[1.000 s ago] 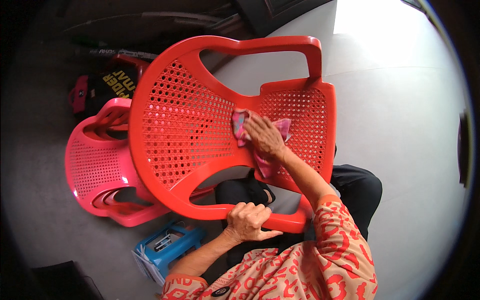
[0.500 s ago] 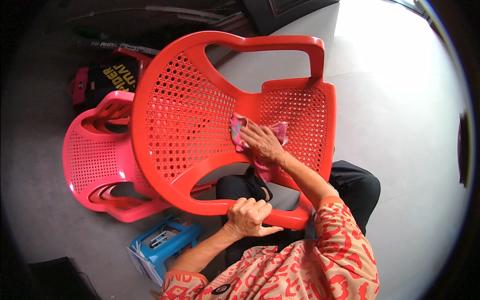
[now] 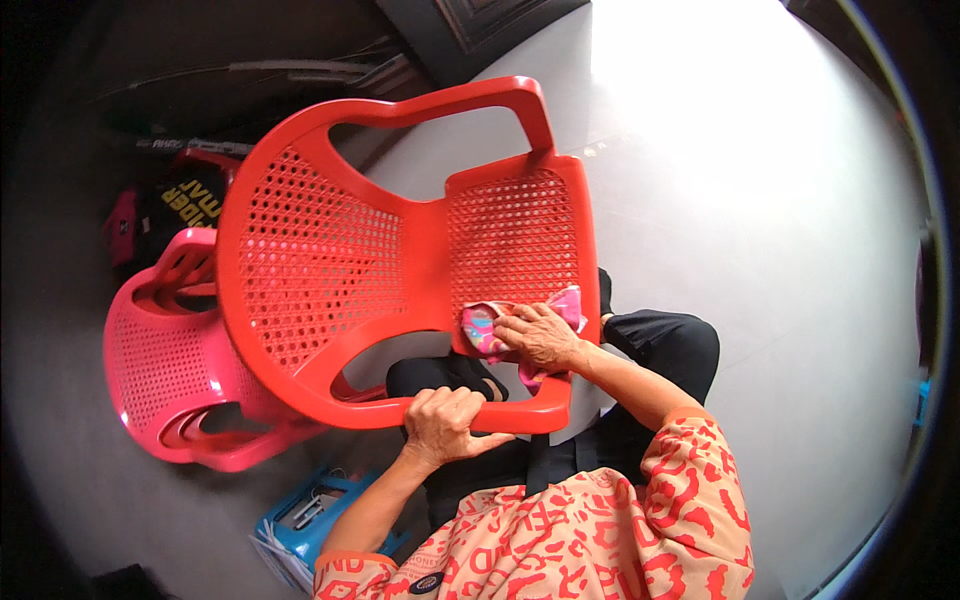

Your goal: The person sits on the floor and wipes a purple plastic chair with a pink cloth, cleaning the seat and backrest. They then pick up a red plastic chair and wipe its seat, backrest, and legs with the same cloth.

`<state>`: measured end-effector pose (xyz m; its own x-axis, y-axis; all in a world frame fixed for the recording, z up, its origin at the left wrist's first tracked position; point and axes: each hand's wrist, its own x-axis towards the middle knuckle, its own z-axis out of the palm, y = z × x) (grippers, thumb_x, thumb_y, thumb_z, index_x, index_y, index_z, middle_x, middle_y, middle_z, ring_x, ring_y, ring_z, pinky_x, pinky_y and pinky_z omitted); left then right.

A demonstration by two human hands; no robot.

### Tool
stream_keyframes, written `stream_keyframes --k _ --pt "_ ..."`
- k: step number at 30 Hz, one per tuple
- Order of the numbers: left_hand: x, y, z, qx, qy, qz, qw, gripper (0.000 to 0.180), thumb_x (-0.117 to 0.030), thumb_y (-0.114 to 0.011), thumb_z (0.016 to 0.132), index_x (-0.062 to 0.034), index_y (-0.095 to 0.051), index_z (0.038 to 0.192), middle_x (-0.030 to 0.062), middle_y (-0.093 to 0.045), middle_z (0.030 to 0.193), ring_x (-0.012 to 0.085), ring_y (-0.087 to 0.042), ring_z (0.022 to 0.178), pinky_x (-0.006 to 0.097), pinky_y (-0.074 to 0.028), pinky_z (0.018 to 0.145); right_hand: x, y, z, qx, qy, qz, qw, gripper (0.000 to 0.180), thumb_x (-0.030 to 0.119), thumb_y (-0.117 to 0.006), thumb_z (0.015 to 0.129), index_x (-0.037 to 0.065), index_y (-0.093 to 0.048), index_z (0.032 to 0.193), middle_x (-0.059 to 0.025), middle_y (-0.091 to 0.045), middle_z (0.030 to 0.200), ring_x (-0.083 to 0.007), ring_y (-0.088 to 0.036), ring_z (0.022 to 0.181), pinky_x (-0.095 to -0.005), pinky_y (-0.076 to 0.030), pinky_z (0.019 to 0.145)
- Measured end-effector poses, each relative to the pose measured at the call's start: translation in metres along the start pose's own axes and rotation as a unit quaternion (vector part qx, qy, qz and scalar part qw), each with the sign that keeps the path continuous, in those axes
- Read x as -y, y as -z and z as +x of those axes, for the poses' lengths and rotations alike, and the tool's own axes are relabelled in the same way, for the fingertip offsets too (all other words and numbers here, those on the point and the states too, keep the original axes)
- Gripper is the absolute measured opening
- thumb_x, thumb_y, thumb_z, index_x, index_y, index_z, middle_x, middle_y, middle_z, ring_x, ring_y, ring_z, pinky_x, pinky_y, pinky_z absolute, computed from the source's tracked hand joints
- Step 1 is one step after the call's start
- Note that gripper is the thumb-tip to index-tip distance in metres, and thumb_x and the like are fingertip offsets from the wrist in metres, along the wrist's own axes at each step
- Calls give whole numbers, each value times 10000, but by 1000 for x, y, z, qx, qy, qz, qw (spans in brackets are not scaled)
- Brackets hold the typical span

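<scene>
A red plastic armchair (image 3: 428, 250) lies across in front of me, its perforated backrest toward the left and its woven-pattern seat toward the right. My left hand (image 3: 443, 427) is wrapped round the near armrest, thumb stretched along it. On the near side of the seat, beside that armrest, my right hand (image 3: 540, 337) presses a pink patterned cloth (image 3: 482, 332) with its fingers curled over it. Parts of the cloth stick out on both sides of the hand, and one end hangs down toward the armrest.
Stacked pink chairs (image 3: 222, 362) stand at the left, partly behind the red one. A black bag (image 3: 185, 205) with yellow lettering sits beyond them. Below is a blue stool (image 3: 290, 525) with papers and small items. Dark furniture (image 3: 470, 35) stands at the far side.
My right hand and the cloth have moved from the join of backrest and seat to the seat's near edge. My left hand keeps its hold on the armrest. The view has shifted.
</scene>
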<state>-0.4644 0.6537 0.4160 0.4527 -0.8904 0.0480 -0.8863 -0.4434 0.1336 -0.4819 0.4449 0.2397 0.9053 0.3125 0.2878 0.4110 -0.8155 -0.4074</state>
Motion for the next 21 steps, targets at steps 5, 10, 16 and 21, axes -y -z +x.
stream_keyframes --k 5,10,16,21 --pt "1 -5 -2 -28 -15 4 999 588 -701 -650 662 -126 -531 627 0 -469 564 176 -473 496 315 -354 487 -41 23 -9 -107 -155 -145 971 295 275 -554 861 142 -540 1123 -37 -520 1171 -244 -479 1024 -388 -375 817" --pt "1 -5 -2 -21 -13 2 1000 597 -705 -650 660 -120 -535 628 -3 -475 560 180 -479 496 320 -358 492 -98 22 24 -264 -305 -165 900 310 240 -570 862 146 -533 1156 -35 -510 1165 -256 -465 1059 -398 -381 810" --pt "1 -5 -1 -14 -17 4 1000 615 -725 -623 676 -120 -532 618 -3 -456 553 172 -462 480 314 -347 483 -172 20 46 -313 -494 120 802 543 288 -568 858 142 -416 1358 -162 -485 1282 -390 -459 1141 -509 -389 950" --pt "0 -6 2 -15 -24 16 999 629 -730 -640 653 -109 -545 631 0 -462 560 171 -468 487 316 -354 491 -170 8 20 -358 -442 292 769 510 338 -508 907 80 -422 1339 -259 -554 1184 -446 -518 1099 -476 -406 942"
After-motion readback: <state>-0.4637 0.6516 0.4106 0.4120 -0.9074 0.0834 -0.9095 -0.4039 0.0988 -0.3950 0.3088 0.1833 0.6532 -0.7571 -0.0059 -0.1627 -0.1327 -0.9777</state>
